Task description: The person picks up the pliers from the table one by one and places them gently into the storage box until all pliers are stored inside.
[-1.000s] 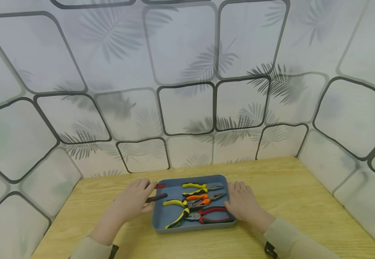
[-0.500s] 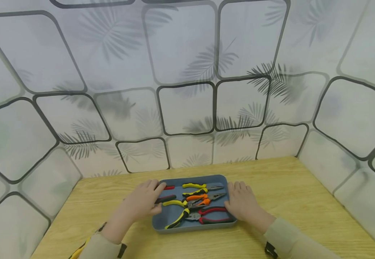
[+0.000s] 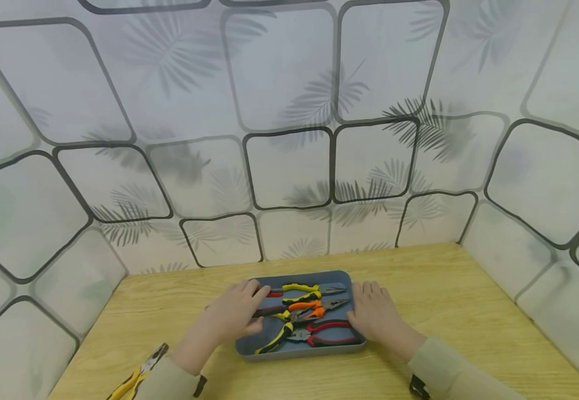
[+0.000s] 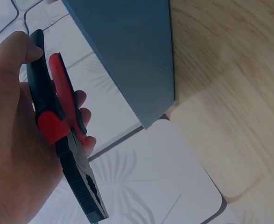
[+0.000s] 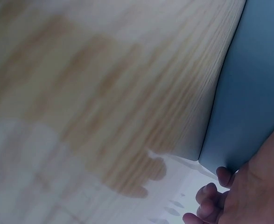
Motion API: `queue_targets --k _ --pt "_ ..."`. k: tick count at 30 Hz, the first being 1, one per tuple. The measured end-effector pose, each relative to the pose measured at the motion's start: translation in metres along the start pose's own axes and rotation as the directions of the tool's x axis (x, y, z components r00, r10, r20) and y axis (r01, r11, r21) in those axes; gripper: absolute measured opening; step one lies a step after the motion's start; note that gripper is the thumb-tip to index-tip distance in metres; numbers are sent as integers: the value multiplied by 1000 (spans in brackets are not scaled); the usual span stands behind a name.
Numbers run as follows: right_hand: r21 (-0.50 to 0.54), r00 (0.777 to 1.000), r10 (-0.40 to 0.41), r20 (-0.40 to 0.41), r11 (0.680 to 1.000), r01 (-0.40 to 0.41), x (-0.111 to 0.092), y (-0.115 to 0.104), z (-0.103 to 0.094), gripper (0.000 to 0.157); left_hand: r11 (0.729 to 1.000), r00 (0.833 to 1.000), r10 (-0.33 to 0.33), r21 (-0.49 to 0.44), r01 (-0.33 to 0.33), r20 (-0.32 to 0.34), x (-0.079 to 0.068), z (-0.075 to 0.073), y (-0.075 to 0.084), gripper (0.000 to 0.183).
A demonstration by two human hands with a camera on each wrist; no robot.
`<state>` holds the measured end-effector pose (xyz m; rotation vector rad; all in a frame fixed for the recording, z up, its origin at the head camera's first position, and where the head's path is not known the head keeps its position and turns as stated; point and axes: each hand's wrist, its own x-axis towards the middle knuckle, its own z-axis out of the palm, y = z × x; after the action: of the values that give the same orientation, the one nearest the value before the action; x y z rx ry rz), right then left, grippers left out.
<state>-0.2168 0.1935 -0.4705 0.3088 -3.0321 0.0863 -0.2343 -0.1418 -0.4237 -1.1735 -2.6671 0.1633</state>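
Note:
My left hand (image 3: 234,311) is over the left side of a blue tray (image 3: 299,355), gripping red-and-black pliers (image 4: 52,127). In the left wrist view the thumb lies on the black handle, the fingertips show behind the red one, and the metal nose points down, away from the tray wall. Inside the tray lie yellow-and-black long-nose pliers (image 3: 300,287), orange-handled pliers (image 3: 303,305), yellow-and-black pliers (image 3: 281,336) partly behind the held handles, and another red-and-black pair (image 3: 329,323). My right hand (image 3: 375,312) rests against the tray's right wall, fingers pointing away.
Yellow-handled pliers (image 3: 139,378) lie on the wooden table (image 3: 444,300) at the front left, beside my left sleeve. Patterned fabric walls (image 3: 289,166) enclose the table at the back and both sides.
My left hand has moved right with the red-and-black pliers, from the tray's left edge to over its inside. The yellow-handled pliers by the sleeve have come into sight. The right hand stays put.

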Motion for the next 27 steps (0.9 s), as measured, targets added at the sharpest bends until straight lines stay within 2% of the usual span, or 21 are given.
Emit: queue_targets --k 8,18,27 --pt "1 1000 0 -22 1000 0 0 -1 2 37 1000 1000 16 1 -16 -2 8 6 7 55" --pt "-20 1000 0 -12 1000 0 -2 -1 0 34 999 999 36 7 -36 9 19 9 15 54" --pt "-17 1000 -8 -28 1000 7 -1 0 2 34 999 999 48 7 -48 12 28 6 24 56"
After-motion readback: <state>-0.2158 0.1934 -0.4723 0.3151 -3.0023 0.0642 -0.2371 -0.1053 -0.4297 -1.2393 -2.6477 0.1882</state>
